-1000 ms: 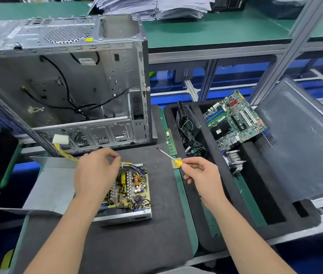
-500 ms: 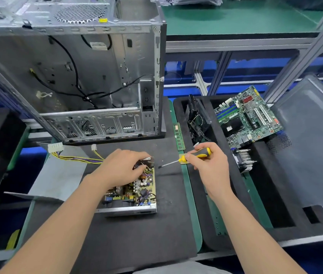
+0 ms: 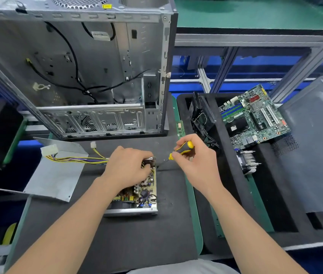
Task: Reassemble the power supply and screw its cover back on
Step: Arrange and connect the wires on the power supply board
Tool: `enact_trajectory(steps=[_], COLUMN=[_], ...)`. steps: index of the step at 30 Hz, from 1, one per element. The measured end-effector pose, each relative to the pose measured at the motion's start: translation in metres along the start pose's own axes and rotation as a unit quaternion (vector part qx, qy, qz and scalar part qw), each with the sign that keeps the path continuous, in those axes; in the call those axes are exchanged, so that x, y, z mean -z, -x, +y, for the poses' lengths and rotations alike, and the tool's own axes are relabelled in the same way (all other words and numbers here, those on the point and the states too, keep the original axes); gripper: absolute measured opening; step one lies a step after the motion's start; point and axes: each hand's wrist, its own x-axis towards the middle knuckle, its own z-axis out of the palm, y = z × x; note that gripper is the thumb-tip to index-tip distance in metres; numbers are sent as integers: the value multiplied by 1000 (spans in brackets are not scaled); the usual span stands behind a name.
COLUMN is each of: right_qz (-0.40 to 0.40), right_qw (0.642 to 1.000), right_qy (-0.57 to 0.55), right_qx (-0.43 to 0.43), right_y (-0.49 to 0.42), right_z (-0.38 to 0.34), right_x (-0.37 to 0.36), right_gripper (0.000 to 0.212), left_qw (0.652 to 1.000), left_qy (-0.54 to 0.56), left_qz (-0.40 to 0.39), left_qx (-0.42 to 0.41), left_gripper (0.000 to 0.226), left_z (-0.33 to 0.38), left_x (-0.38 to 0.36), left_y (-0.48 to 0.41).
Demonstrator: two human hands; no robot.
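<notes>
Head view: power supply (image 3: 137,196) lies open on the dark mat (image 3: 137,244), circuit board exposed, wire bundle trailing off to the left. Cover (image 3: 56,175) is seen lying apart on the left, off the unit. Left hand (image 3: 129,169) is laid over the far end of the board, fingers curled down among the wires; whether anything is pinched cannot be told. Screwdriver (image 3: 184,148) is pinched by its yellow-black handle in the right hand (image 3: 196,161), tip aimed at the unit's far right corner. Step judged: board being fastened into its housing; cover not yet fitted. Next called for: tip seated squarely in the screw, board held steady.
</notes>
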Motion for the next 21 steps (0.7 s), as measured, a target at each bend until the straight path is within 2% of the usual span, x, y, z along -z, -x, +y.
enact_trajectory(steps=[8,21], right_qz=[-52,-102], right_qw=[995,983], right_qy=[68,119], right_qx=[50,98], right_y=[-9,-12], right_z=[-3,-4], right_x=[-8,-12], right_gripper=[27,28], left_qw=[996,991], left_qy=[63,102], left_qz=[-48,-81], left_qx=[42,40], left_gripper=[38,35], left_z=[2,-5], left_x=[5,7], left_y=[-9,-13])
